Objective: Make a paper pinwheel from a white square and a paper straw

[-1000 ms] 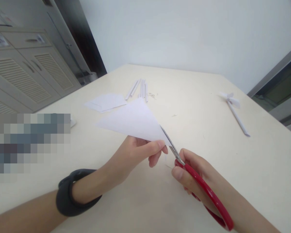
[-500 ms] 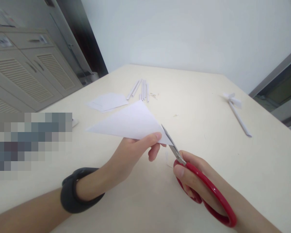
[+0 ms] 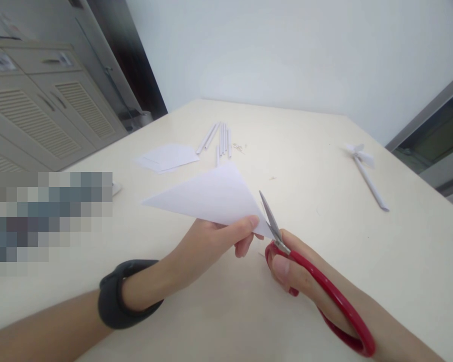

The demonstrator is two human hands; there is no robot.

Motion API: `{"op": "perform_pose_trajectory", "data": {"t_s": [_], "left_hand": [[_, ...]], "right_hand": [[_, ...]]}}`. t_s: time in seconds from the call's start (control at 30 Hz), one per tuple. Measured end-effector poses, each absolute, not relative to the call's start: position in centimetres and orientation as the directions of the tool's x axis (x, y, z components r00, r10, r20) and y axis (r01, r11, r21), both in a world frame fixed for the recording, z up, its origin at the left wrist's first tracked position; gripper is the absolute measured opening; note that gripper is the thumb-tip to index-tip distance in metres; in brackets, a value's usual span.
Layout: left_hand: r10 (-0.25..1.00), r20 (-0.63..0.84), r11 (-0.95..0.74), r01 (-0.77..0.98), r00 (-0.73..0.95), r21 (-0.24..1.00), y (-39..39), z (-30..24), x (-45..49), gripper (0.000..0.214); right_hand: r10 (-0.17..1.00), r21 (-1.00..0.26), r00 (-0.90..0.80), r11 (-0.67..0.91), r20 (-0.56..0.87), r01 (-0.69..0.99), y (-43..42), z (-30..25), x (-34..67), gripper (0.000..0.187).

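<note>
A white sheet of paper folded into a triangle point(image 3: 207, 196) is pinched near its right corner by my left hand point(image 3: 219, 236), thumb on top and fingers underneath. My right hand point(image 3: 294, 266) grips red-handled scissors point(image 3: 335, 296). The metal blades are parted and point up and away, with the paper's right corner between them near the pivot. My left wrist wears a dark band.
Several rolled paper sticks point(image 3: 223, 138) lie at the back beside a stack of white paper point(image 3: 169, 157). Small thin bits point(image 3: 238, 148) lie near the sticks. A paper pinwheel on a stick point(image 3: 370, 181) rests on the table point(image 3: 305, 151) at right.
The scissor blades have opened wider. The folded paper and my left hand have shifted slightly right and nearer, bringing the corner deeper between the blades.
</note>
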State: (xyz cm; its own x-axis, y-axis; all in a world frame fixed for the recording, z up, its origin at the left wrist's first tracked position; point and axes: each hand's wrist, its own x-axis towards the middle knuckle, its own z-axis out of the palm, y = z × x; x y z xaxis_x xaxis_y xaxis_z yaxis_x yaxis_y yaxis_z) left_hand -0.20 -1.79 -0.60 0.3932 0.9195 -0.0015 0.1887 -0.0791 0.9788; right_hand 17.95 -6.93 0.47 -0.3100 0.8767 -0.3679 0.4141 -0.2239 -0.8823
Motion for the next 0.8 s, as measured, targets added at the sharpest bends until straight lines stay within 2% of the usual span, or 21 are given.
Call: {"op": "perform_pose_trajectory", "data": {"t_s": [0.13,0.53,0.8], "left_hand": [[0.923,-0.020,-0.063,0.203,0.385,0.977,-1.94,-0.37,-0.02,0.042],[0.920,-0.047,-0.021,0.167,0.389,0.986,-1.93,-0.33,0.05,0.042],[0.916,-0.041,-0.038,0.189,0.398,0.981,-1.95,-0.39,-0.09,0.045]], "right_hand": [[0.874,-0.888,-0.315,-0.232,-0.369,0.396,-6.91,-0.24,17.76,0.043],[0.901,-0.870,-0.281,-0.176,-0.331,0.461,-6.57,-0.31,17.68,0.039],[0.899,-0.880,-0.302,-0.159,-0.316,0.447,-6.64,0.02,17.60,0.036]]}}
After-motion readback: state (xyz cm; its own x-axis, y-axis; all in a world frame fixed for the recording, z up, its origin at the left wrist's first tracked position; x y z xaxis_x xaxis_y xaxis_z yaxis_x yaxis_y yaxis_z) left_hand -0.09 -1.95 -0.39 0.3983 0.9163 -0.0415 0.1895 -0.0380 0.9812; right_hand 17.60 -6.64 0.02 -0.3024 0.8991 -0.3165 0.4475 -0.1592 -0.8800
